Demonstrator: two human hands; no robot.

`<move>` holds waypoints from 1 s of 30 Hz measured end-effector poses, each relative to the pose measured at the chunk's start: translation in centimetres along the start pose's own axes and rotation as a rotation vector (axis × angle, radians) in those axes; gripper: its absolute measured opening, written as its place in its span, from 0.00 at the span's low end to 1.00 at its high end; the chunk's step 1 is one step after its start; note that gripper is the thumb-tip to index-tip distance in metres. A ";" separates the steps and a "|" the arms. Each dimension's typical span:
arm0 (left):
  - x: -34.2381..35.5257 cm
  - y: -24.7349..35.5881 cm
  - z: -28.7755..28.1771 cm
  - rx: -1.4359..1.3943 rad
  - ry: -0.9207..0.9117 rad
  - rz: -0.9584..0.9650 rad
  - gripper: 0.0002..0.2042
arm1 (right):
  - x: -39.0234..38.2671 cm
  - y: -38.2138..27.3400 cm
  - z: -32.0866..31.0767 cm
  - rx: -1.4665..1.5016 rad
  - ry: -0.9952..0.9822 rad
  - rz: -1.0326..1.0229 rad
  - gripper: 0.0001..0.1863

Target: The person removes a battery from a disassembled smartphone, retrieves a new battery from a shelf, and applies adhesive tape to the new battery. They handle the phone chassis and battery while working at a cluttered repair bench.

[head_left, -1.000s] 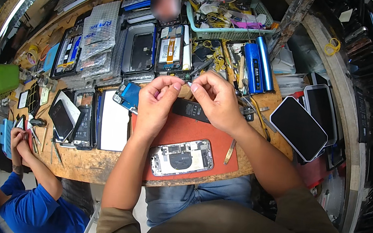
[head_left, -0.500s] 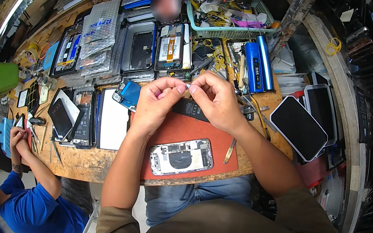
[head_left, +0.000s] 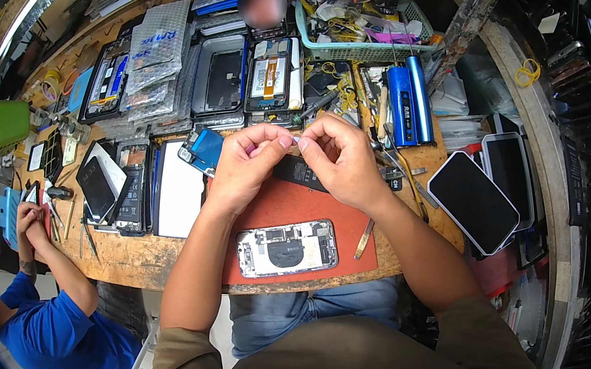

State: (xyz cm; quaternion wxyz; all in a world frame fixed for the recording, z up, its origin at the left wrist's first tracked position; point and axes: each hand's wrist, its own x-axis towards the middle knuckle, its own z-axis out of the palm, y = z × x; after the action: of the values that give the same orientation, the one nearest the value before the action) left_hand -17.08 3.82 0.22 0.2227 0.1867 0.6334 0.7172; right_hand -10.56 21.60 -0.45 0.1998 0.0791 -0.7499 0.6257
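Observation:
Above the far part of a red work mat (head_left: pixel 350 229), my left hand (head_left: pixel 246 164) and my right hand (head_left: pixel 346 163) meet. Thumbs and fingers pinch on both sides, and a tiny pale bit shows between the fingertips, too small to name. Beneath and behind them lies a black phone battery (head_left: pixel 300 173), partly covered by my hands. Nearer to me, an opened phone housing (head_left: pixel 288 250) rests on the mat, showing a round black pad and silver edges. A flat metal pry tool (head_left: pixel 364 240) lies at the mat's right side. Left of my left hand is a blue-faced phone part (head_left: pixel 204 150).
At the back stands a green basket (head_left: pixel 368 54) full of cables and scraps. Blue cylindrical devices (head_left: pixel 412 106) stand right of centre. Several phones (head_left: pixel 474 203) are stacked at right, with opened phones (head_left: pixel 131 184) at left. A co-worker in a blue shirt (head_left: pixel 71 331) sits at lower left.
My hands keep the same pinch in nearly the same place, with only a slight shift of the fingertips. The things on the mat have not moved.

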 end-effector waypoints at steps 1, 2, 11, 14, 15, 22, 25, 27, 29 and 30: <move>0.0 0.0 0.0 0.003 -0.001 -0.003 0.07 | 0.0 0.0 0.0 -0.005 0.001 -0.002 0.04; 0.0 0.0 0.0 -0.004 -0.001 -0.009 0.07 | 0.0 0.0 0.0 -0.005 0.003 -0.010 0.04; -0.1 0.3 0.2 0.008 -0.016 0.016 0.04 | 0.0 0.0 0.0 -0.009 -0.009 -0.008 0.04; -0.2 0.2 0.4 0.046 0.021 0.056 0.03 | 0.0 -0.2 0.2 -0.029 0.019 -0.009 0.04; -0.2 0.1 0.5 0.070 0.037 0.070 0.03 | 0.1 -0.3 0.3 -0.039 0.034 -0.001 0.04; 0.1 -0.7 0.6 0.170 0.106 0.148 0.03 | 0.2 -0.6 0.5 -0.222 0.096 -0.153 0.04; 0.2 -0.8 0.7 0.212 0.142 0.159 0.03 | 0.0 -0.6 0.6 -0.144 0.063 -0.070 0.05; 0.2 -0.8 0.8 0.237 0.159 0.166 0.03 | -0.1 -0.6 0.7 -0.096 0.069 -0.053 0.04; 0.2 -0.7 0.8 0.252 0.168 0.164 0.03 | -0.1 -0.5 0.6 -0.098 0.070 -0.087 0.04; 0.1 -0.6 0.8 0.256 0.150 0.172 0.03 | -0.1 -0.5 0.6 -0.090 0.074 -0.107 0.04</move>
State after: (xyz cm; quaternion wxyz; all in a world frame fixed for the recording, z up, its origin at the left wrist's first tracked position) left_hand -16.63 4.59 -0.28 0.0869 0.2132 0.7161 0.6590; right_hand -10.39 20.92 -0.14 0.2641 0.0869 -0.7640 0.5822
